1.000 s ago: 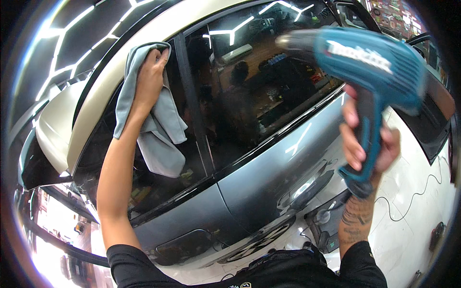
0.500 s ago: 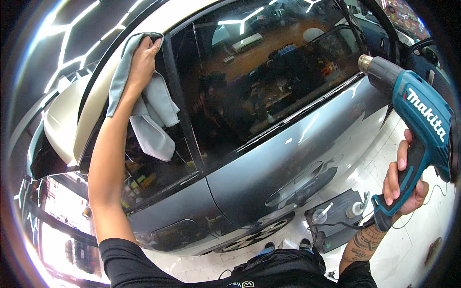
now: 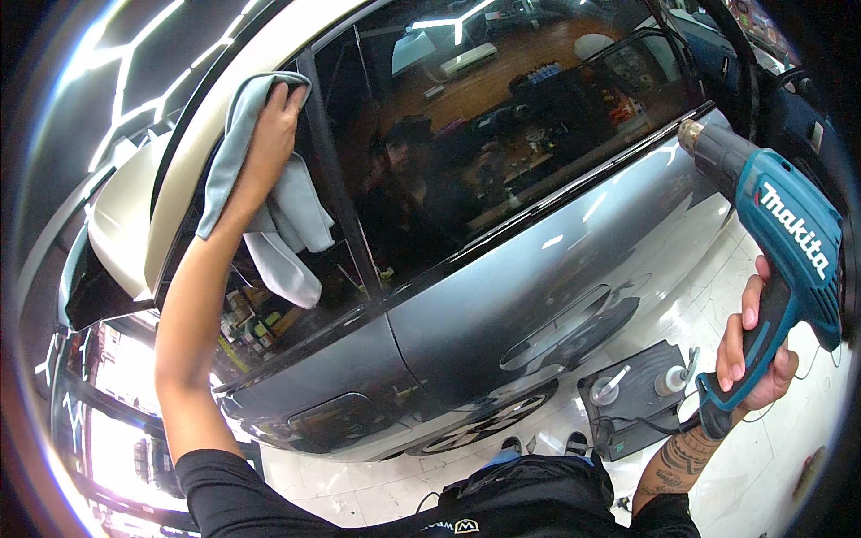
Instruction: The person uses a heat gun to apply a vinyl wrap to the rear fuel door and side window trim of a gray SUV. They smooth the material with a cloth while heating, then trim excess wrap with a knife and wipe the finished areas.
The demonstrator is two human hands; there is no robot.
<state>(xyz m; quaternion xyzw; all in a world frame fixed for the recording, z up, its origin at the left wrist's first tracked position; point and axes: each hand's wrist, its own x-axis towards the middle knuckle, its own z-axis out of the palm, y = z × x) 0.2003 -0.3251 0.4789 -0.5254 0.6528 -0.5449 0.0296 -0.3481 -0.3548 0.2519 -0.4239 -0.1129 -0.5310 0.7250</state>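
Well, a second ago the teal-and-black plastic heat gun (image 3: 789,206) was a blur swung across the car's dark rear side window (image 3: 430,179); now it sits sharp, lower and further to the person's right. Its metal nozzle, which pointed nearly level then, tilts up and leftward, in front of the far end of the window's lower trim, though how close it comes I can't tell. The right hand (image 3: 734,356) is wrapped firmly round the grip, fingers curled over the front, just as it was.

Over on the other side, the left hand (image 3: 273,134) has stayed high on the car, clamped on a soft grey microfibre cloth (image 3: 303,206). It keeps to the top of the dark rear quarter glass (image 3: 256,314), beside the cream-coloured roof edge (image 3: 193,117). One end of the cloth drapes over the wrist; the rest hangs in folds below the hand, in front of the glass.

Down on the pale tiled floor, more of the dark flat tray (image 3: 632,435) shows than a second ago, with two whitish bottles (image 3: 671,381) on it, near the glossy dark grey door (image 3: 484,309).
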